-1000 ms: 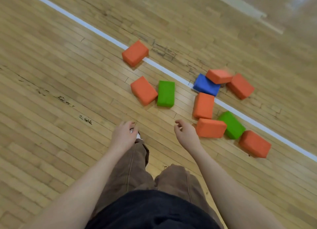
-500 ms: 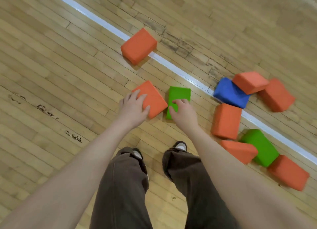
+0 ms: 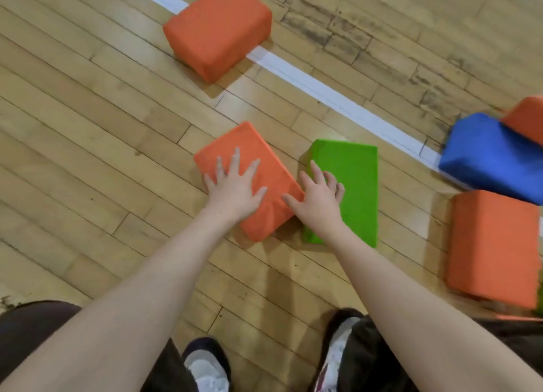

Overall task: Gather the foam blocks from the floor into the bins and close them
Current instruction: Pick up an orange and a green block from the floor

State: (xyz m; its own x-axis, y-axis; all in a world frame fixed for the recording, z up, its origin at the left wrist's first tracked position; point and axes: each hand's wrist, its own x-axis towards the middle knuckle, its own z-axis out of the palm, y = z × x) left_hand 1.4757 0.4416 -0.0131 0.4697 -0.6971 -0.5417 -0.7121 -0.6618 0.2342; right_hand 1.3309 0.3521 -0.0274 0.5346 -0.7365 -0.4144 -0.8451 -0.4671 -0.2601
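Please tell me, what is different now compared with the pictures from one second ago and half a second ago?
Both hands have come down from the air onto blocks: the left hand lies spread on the near orange block, and the right hand rests on the green block, thumb by the orange one. The blocks themselves have not moved: neither is lifted, and the far orange block stays on the white line.

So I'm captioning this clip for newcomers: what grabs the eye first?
Two bare hands pressing on foam blocks mid-floor: the left hand spread on an orange block, the right hand on a green block. Another orange block sits on the white line; a blue block lies right.
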